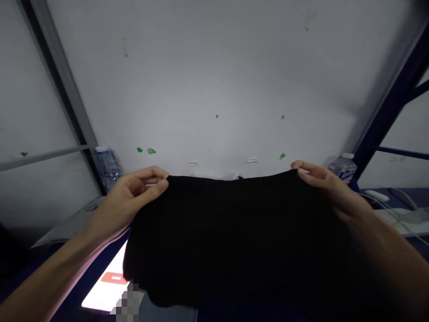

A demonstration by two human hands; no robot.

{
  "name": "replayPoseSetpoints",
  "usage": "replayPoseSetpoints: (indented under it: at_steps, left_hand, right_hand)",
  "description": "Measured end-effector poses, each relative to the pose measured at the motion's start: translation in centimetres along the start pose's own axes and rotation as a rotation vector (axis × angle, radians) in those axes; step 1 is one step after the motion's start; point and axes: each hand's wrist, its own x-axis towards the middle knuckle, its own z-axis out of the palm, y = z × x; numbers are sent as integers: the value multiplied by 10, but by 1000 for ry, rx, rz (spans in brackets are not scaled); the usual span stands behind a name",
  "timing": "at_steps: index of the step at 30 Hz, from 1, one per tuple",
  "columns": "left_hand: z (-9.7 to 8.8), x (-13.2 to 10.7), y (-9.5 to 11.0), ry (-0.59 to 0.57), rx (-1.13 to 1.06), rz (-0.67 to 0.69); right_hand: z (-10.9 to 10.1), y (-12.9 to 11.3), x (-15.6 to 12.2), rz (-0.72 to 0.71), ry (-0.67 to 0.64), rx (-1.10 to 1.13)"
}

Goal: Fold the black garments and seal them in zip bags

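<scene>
A piece of black cloth point(231, 237) hangs spread out in front of me, its top edge stretched between my hands. My left hand point(134, 190) pinches the upper left corner between thumb and fingers. At the upper right corner, my right hand point(317, 176) grips the edge the same way. The cloth is so dark that its folds and exact kind cannot be made out. Its lower left edge is wavy, and its lower right part fades into shadow.
A bright lit screen point(109, 286) lies below my left forearm. Clear plastic bottles stand at the left point(107, 167) and right point(343, 166), against a white wall point(214, 80). Metal frame posts rise on both sides. White cables point(385, 203) lie at the right.
</scene>
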Motion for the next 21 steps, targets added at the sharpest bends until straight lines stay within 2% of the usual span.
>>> replayPoseSetpoints:
  at_steps: [3,4,7,10,16,18,21]
  left_hand:
    - [7,15,-16,150,388,153]
    - [10,19,-23,142,490,200]
    - [16,21,-41,-19,643,202]
    - [15,17,-52,-103,682,184]
    - [12,12,-55,-122,692,145]
    - [13,10,-51,-130,674,136]
    - [13,5,-42,-140,607,113]
  right_hand:
    - [11,13,3,82,-118,71]
    - [15,17,3,80,-129,24]
    - [25,24,-3,50,-190,-124]
    - [31,28,-7,5,-216,-208]
    - [33,29,-9,-13,-196,-213]
    - [32,28,-10,23,-173,-176]
    - [24,23,-11,196,-234,34]
